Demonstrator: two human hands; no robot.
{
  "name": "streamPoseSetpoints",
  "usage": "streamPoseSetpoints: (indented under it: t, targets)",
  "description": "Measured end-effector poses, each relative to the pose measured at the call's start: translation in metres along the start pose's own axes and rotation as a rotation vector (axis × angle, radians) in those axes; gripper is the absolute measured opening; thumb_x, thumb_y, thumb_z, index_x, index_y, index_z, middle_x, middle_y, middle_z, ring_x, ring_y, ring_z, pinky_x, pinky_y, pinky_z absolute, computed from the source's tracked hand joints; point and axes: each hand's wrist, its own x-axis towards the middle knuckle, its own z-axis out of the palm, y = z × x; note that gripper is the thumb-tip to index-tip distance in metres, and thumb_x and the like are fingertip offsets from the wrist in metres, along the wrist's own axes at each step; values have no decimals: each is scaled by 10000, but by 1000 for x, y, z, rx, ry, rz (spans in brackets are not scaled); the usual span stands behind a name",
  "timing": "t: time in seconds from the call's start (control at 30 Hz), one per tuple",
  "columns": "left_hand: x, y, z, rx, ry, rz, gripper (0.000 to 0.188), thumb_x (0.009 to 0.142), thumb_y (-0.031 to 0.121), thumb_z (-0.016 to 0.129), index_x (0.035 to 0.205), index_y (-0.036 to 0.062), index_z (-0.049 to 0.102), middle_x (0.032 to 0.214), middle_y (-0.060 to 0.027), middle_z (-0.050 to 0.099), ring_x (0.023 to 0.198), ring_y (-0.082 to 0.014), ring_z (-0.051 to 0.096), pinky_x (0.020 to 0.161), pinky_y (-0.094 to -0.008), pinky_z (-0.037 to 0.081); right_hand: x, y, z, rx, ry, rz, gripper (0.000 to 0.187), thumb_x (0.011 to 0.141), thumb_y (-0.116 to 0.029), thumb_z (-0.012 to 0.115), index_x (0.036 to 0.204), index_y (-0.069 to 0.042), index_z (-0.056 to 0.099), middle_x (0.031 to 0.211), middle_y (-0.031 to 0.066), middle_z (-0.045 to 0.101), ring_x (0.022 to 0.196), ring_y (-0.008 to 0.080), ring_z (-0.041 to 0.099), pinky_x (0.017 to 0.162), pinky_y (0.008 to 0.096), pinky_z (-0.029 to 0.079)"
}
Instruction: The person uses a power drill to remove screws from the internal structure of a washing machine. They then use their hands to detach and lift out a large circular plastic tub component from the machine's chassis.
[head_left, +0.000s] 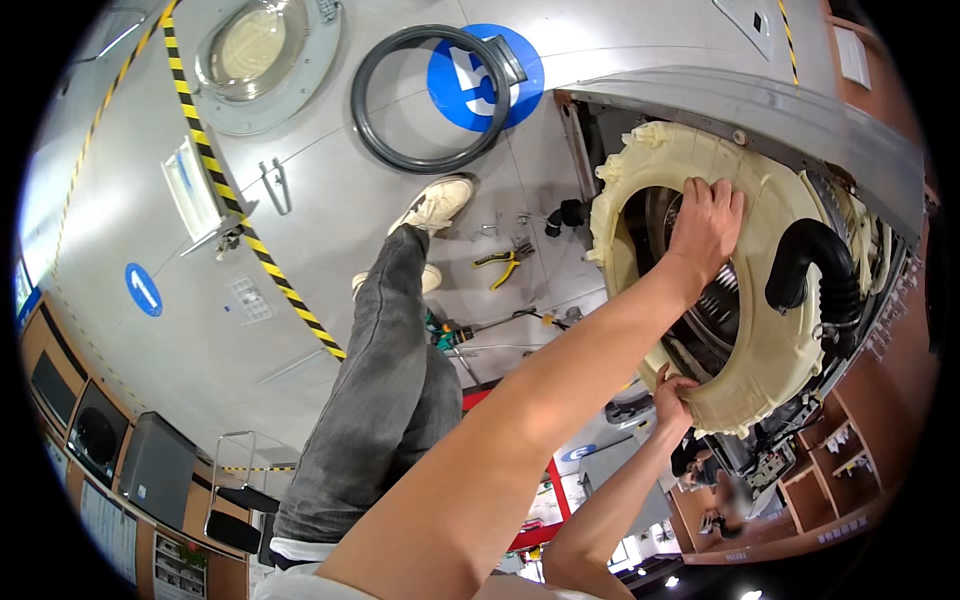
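On the right, a cream plastic washing-machine tub cover (770, 200) with a round opening sits in an open machine cabinet (740, 100). Through the opening a metal drum (718, 305) shows. Stretched across the opening, my left arm brings my left hand (708, 225) to the upper part of the ring, fingers bent over its inner rim. Lower down, my right hand (674, 400) grips the rim's bottom edge, its fingers partly hidden. A thick black corrugated hose (815, 265) bends out beside the cover. Near the cover's left edge lies a small black fitting (568, 215).
A grey rubber door seal (362, 110) and round machine door (300, 100) lie on the floor. Yellow-black pliers (508, 263), a green power tool (450, 335) and a white drawer (193, 190) lie nearer. Striped tape (265, 255) crosses the floor. Another person (730, 500) appears lower right.
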Motion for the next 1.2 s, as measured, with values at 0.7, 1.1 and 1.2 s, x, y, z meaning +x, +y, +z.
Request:
streamPoseSetpoints:
  t: [0.7, 1.1, 1.2]
  targets:
    - [-35, -96, 23, -423, 151, 245, 298, 658, -48, 610, 938, 25, 540, 913, -147, 559, 877, -327, 570, 700, -413, 503, 16, -6, -73, 66, -819, 63, 294, 888, -53, 461, 1070, 90, 641, 1053, 218, 674, 984, 342, 669, 874, 453, 573]
    - [-58, -177, 86, -310, -18, 453, 399, 640, 47, 728, 982, 47, 523, 864, -180, 633, 823, -393, 638, 682, -478, 526, 77, 17, -105, 0, -1287, -211, 461, 1043, -156, 357, 1437, 78, 312, 1465, 258, 381, 1360, 384, 380, 1149, 513, 330]
    - [-45, -189, 90, -348, 108, 545, 297, 676, 74, 706, 913, 26, 532, 816, -211, 638, 775, -438, 624, 650, -500, 506, 83, 47, -111, -24, -1366, -248, 439, 1049, -149, 315, 1428, 75, 323, 1459, 264, 384, 1360, 420, 367, 1138, 557, 326]
